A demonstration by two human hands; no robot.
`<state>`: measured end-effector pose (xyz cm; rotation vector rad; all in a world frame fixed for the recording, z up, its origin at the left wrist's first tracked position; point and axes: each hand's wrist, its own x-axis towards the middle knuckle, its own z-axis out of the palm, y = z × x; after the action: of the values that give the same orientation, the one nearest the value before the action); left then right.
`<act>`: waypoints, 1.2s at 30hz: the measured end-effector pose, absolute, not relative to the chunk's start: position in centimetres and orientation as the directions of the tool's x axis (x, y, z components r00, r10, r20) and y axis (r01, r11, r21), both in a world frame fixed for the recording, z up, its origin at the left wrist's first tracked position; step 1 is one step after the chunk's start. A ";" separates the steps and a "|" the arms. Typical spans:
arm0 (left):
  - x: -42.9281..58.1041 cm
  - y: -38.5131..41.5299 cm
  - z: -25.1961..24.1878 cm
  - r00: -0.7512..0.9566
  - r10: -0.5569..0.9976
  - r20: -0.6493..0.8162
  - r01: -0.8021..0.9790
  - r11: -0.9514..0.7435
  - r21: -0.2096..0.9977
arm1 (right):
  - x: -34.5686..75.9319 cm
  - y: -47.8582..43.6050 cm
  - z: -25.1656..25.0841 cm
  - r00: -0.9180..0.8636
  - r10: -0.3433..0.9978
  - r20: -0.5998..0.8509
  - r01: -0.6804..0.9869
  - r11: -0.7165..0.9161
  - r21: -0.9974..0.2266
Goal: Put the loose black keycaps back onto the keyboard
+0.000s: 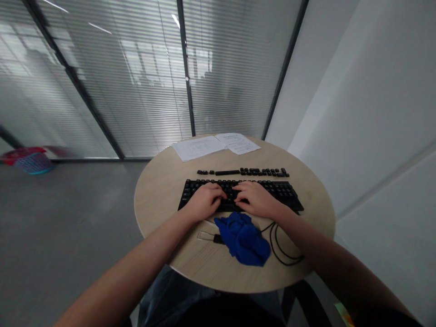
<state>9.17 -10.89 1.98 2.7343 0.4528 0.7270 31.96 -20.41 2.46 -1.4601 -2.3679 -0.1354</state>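
A black keyboard (279, 188) lies across the middle of a round wooden table (160, 190). My left hand (204, 200) rests on its left half with fingers curled down onto the keys. My right hand (257, 197) lies beside it on the middle keys, fingers also bent onto them. Whether either hand pinches a key is hidden. A row of loose black keycaps (243, 172) sits just behind the keyboard. A crumpled blue cloth (243, 238) lies in front of my hands, near the table's front edge.
Two white paper sheets (214, 145) lie at the table's far edge. A black cable (281, 245) loops right of the cloth, and a small clear tool (206, 236) lies left of it. Glass walls with blinds stand behind. A red and blue basket (29, 160) sits on the floor far left.
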 end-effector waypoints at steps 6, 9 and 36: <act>9.1 -11.3 2.3 0.834 0.333 0.441 0.224 -0.933 0.280 | 33.4 -20.2 1.9 -0.354 0.750 0.558 0.827 0.530 -0.187; 9.1 -11.9 2.6 0.852 0.292 0.434 0.218 -0.952 0.212 | 35.0 -19.9 2.1 -0.156 0.663 0.732 0.828 0.492 -0.268; 9.4 -12.5 1.3 0.889 0.312 0.335 0.285 -0.950 0.130 | 41.3 -6.4 5.0 0.160 0.985 0.062 0.983 -0.154 -0.098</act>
<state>9.43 -12.48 1.31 2.9775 0.4712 0.5479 41.32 -6.38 5.03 -2.3023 -1.9643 0.0245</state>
